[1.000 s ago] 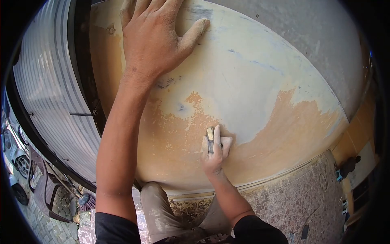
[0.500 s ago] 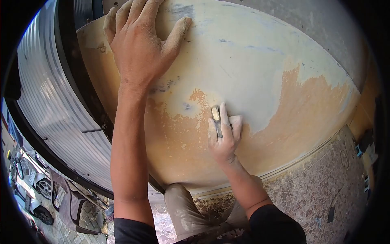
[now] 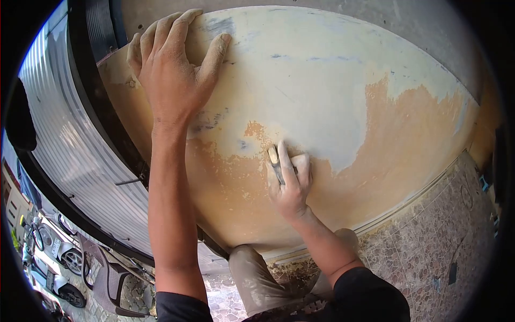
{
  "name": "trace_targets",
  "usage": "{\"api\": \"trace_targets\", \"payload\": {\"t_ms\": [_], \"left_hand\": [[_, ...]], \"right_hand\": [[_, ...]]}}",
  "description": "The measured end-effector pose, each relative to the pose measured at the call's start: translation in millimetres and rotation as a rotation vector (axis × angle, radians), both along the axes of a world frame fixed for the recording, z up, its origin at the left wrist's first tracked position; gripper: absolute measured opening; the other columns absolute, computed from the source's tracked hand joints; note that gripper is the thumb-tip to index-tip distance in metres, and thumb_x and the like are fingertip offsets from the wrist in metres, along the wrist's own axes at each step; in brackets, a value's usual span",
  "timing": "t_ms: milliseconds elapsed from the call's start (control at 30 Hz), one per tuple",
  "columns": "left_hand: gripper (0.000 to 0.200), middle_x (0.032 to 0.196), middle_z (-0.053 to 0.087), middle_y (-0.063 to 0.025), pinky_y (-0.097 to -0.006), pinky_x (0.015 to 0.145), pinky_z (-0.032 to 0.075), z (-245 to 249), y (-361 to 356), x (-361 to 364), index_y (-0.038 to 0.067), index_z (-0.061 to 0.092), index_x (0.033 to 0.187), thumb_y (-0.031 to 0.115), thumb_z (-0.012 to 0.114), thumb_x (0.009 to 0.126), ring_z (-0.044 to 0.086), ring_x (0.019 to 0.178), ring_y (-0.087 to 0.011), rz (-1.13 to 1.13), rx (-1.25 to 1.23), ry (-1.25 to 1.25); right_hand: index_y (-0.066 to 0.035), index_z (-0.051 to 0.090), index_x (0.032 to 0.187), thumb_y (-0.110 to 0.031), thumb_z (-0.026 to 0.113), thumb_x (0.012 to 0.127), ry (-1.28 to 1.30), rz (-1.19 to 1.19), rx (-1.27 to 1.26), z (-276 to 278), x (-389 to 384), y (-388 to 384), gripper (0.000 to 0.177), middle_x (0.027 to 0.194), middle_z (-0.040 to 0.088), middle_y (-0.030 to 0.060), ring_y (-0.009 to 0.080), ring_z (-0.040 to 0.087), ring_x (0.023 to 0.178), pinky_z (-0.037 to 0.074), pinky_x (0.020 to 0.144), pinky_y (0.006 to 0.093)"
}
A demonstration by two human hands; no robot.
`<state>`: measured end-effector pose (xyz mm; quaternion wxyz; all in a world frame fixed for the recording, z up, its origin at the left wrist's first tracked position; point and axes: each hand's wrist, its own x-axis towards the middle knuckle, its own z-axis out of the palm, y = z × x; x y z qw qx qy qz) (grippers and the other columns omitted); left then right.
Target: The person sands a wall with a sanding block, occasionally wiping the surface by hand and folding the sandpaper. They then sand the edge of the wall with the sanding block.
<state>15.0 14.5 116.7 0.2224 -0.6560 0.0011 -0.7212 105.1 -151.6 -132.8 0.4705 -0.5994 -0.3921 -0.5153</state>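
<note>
A large curved panel point(image 3: 316, 96), pale cream and grey above and orange-tan below, fills the middle of the view. My left hand point(image 3: 174, 70) lies on its upper left part with the fingers spread, holding nothing. Lower down, near the centre, my right hand point(image 3: 291, 180) presses a small dark block point(image 3: 276, 163) with a light top against the panel. Its index finger is stretched along the block and the other fingers are bent. White dust coats the fingers of both hands.
Ribbed translucent sheeting point(image 3: 80, 134) in a dark frame stands at the left. Beyond it are a brown chair point(image 3: 112, 284) and parked motorbikes point(image 3: 61, 257). Patterned tile floor point(image 3: 413, 257) shows at the lower right, and my knees are below the panel's edge.
The view has shifted slightly. My right hand and the block have moved a little left in the picture, still on the panel. The left hand stays spread at the upper left.
</note>
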Motion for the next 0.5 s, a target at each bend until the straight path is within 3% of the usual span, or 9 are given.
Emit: {"api": "trace_targets", "payload": {"t_ms": [33, 133, 233, 333, 400, 433, 500], "left_hand": [[0.053, 0.126, 0.07, -0.0059, -0.0493, 0.12, 0.026, -0.8, -0.2, 1.0, 0.014, 0.073, 0.126, 0.053, 0.072, 0.09, 0.058, 0.126, -0.029, 0.0, 0.008, -0.001], [0.053, 0.127, 0.07, -0.0059, -0.0502, 0.12, 0.025, -3.0, -3.4, 4.1, 0.016, 0.073, 0.127, 0.053, 0.072, 0.089, 0.058, 0.127, -0.0287, 0.022, -0.03, -0.023], [0.052, 0.126, 0.07, -0.0056, -0.0504, 0.12, 0.025, 1.8, -4.6, 7.2, 0.016, 0.072, 0.126, 0.052, 0.072, 0.089, 0.057, 0.127, -0.0286, 0.02, -0.015, -0.06], [0.051, 0.126, 0.069, -0.0059, -0.0502, 0.12, 0.025, -1.0, -8.0, 4.5, 0.016, 0.072, 0.126, 0.052, 0.072, 0.089, 0.057, 0.127, -0.0293, 0.03, -0.042, -0.048], [0.051, 0.125, 0.07, -0.0064, -0.0498, 0.12, 0.026, 0.0, -9.5, 3.9, 0.016, 0.072, 0.125, 0.052, 0.073, 0.089, 0.057, 0.126, -0.0301, 0.057, -0.07, -0.021], [0.051, 0.125, 0.07, -0.0064, -0.0498, 0.12, 0.026, -2.4, -9.4, 3.9, 0.016, 0.072, 0.125, 0.052, 0.073, 0.089, 0.057, 0.126, -0.0301, 0.049, -0.073, -0.007], [0.051, 0.125, 0.07, -0.0065, -0.0499, 0.121, 0.026, 0.5, -7.5, 4.1, 0.017, 0.072, 0.125, 0.053, 0.072, 0.09, 0.058, 0.127, -0.03, 0.049, -0.039, -0.025]], "right_hand": [[-0.001, 0.069, 0.137, -0.008, 0.076, 0.087, 0.018, -0.004, 0.026, -36.4, 3.5, -3.3, 0.052, 0.084, 0.048, 0.0014, 0.0169, 0.049, 0.073, 0.037, 0.072, 0.0353], [0.0, 0.07, 0.135, -0.009, 0.078, 0.086, 0.032, 0.0, -0.037, -49.3, 2.9, -18.8, 0.05, 0.084, 0.048, 0.001, 0.0165, 0.049, 0.072, 0.037, 0.072, 0.0347], [0.003, 0.064, 0.141, -0.005, 0.076, 0.088, 0.013, -0.005, -0.037, 52.9, 4.5, -21.6, 0.054, 0.088, 0.054, 0.0047, 0.0208, 0.05, 0.078, 0.042, 0.074, 0.0364], [0.003, 0.062, 0.143, -0.005, 0.075, 0.089, 0.016, 0.112, 0.013, 115.2, 3.3, -13.6, 0.056, 0.088, 0.052, 0.0062, 0.0214, 0.05, 0.079, 0.041, 0.073, 0.0374], [0.002, 0.061, 0.145, -0.005, 0.075, 0.09, -0.017, 0.053, 0.011, 87.8, 10.6, -19.7, 0.057, 0.089, 0.05, 0.0065, 0.022, 0.051, 0.079, 0.043, 0.073, 0.0373], [0.0, 0.062, 0.145, -0.006, 0.075, 0.089, 0.016, 0.024, 0.029, 53.9, 15.0, -25.8, 0.058, 0.089, 0.051, 0.0052, 0.0218, 0.052, 0.079, 0.043, 0.073, 0.0374], [0.008, 0.061, 0.142, -0.006, 0.077, 0.09, 0.104, -0.025, 0.183, -31.7, 33.3, -36.7, 0.056, 0.089, 0.057, 0.0077, 0.0232, 0.052, 0.079, 0.045, 0.069, 0.0377]]}}
